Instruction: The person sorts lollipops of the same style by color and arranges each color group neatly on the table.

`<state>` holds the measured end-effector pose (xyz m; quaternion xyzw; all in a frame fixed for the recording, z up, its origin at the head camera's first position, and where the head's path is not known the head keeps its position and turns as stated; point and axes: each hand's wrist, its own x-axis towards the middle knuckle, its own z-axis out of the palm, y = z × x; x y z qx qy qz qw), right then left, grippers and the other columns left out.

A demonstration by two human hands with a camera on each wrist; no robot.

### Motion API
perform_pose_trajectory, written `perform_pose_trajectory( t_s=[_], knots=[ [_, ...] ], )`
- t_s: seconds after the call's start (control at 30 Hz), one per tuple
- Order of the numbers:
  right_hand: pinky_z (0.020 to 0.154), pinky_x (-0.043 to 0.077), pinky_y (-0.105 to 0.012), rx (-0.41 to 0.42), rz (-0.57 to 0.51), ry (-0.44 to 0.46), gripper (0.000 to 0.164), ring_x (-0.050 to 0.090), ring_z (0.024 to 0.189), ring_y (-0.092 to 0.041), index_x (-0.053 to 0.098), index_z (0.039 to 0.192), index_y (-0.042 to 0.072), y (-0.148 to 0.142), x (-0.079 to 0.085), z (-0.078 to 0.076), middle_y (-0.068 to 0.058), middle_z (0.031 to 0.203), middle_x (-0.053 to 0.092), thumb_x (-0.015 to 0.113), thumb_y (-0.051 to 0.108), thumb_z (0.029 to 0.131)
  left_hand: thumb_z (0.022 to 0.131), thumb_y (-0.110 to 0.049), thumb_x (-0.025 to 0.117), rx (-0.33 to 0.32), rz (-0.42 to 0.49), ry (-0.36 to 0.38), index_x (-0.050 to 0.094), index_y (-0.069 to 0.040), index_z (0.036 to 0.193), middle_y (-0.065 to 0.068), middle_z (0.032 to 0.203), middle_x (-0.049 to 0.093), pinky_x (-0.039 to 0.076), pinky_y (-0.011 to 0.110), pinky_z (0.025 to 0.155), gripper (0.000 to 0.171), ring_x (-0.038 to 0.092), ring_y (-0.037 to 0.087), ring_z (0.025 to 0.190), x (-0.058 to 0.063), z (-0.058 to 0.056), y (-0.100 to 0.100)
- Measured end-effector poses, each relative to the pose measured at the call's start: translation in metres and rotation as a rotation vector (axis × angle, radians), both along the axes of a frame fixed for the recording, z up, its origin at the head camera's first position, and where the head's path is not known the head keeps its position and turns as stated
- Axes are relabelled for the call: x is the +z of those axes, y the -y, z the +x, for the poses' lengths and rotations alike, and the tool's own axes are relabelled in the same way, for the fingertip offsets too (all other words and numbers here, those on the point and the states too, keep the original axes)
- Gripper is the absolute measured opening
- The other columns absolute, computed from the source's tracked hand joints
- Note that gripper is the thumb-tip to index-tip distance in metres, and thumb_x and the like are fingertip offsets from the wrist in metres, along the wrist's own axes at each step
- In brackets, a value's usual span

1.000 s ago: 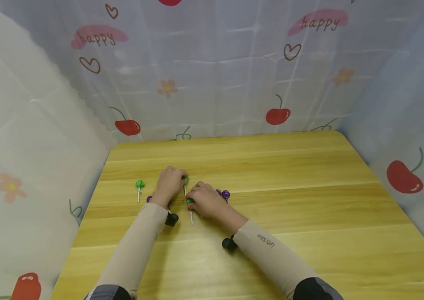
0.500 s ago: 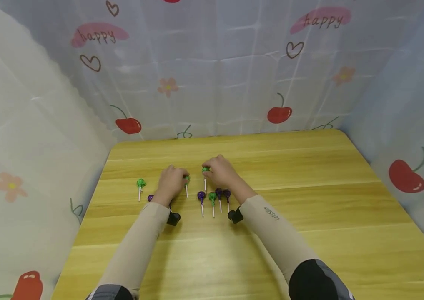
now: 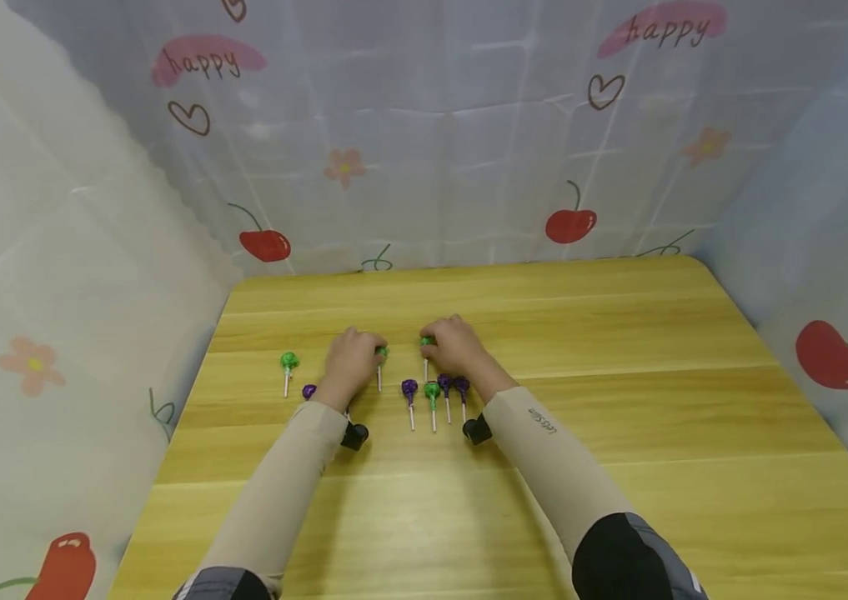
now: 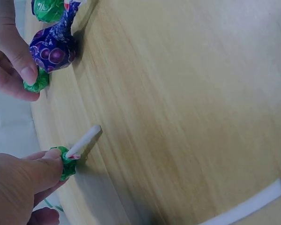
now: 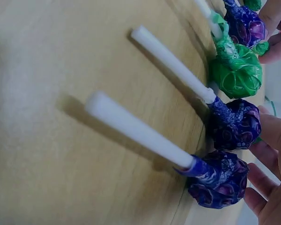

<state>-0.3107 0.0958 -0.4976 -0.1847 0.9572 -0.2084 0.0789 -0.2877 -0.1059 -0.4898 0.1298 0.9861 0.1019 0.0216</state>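
Note:
My left hand (image 3: 352,362) pinches the green-wrapped head of a lollipop (image 4: 68,166) between thumb and fingers, its white stick pointing toward me. To the right, my right hand (image 3: 455,346) pinches another green lollipop (image 3: 427,342) the same way, behind a row on the table. That row holds a purple lollipop (image 3: 409,388), a green lollipop (image 3: 433,390) and two more purple lollipops, one (image 5: 234,124) beside the other (image 5: 220,180). Left of my left hand lies one green lollipop (image 3: 288,361). A purple lollipop (image 3: 308,392) shows partly behind my left wrist.
Everything lies on a wood-grain table (image 3: 581,333). A printed plastic curtain (image 3: 454,167) hangs behind it and along both sides. Small black cameras are strapped under both wrists, the right one (image 3: 478,430) close to the purple lollipop sticks.
My right hand has moved back and right from the middle, now with a green lollipop at the back, uncovering the row. My left hand stays at its green lollipop. The head view shifts slightly.

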Motion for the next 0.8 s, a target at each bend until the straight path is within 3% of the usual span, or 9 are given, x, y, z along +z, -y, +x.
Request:
perform_pose_trajectory(
  t_s=[0.3,0.5,0.8],
  knots=[
    [0.107,0.041,-0.050,0.021,0.041,-0.036,0.040,0.051,0.124,-0.031,0.063,0.134,0.015,-0.004,0.001,0.001,-0.005,0.132,0.064,0.063,0.032,0.098,0.094,-0.022,0.069,-0.028,-0.034,-0.038,0.072,-0.017,0.121,0.005,0.117,0.073,0.050,0.043,0.089,0.028,0.061,0.027,0.099,-0.004,0.000,-0.001],
    [0.107,0.040,-0.052,0.053,0.028,-0.130,0.039,0.049,0.125,-0.031,0.064,0.131,0.016,-0.016,0.013,0.019,-0.004,0.132,0.062,0.065,0.035,0.097,0.093,-0.021,0.070,-0.058,-0.037,-0.075,0.071,-0.016,0.121,0.006,0.117,0.073,0.050,0.042,0.089,0.029,0.061,0.027,0.098,-0.005,0.002,-0.002],
    [0.101,0.046,-0.048,0.297,0.111,-0.337,0.035,0.057,0.118,-0.027,0.070,0.122,0.016,-0.022,0.014,0.059,-0.001,0.120,0.070,0.069,0.036,0.093,0.094,-0.021,0.070,-0.099,0.027,-0.095,0.069,-0.015,0.125,0.008,0.121,0.071,0.051,0.045,0.090,0.032,0.062,0.029,0.104,-0.004,0.008,0.004]
  ],
)
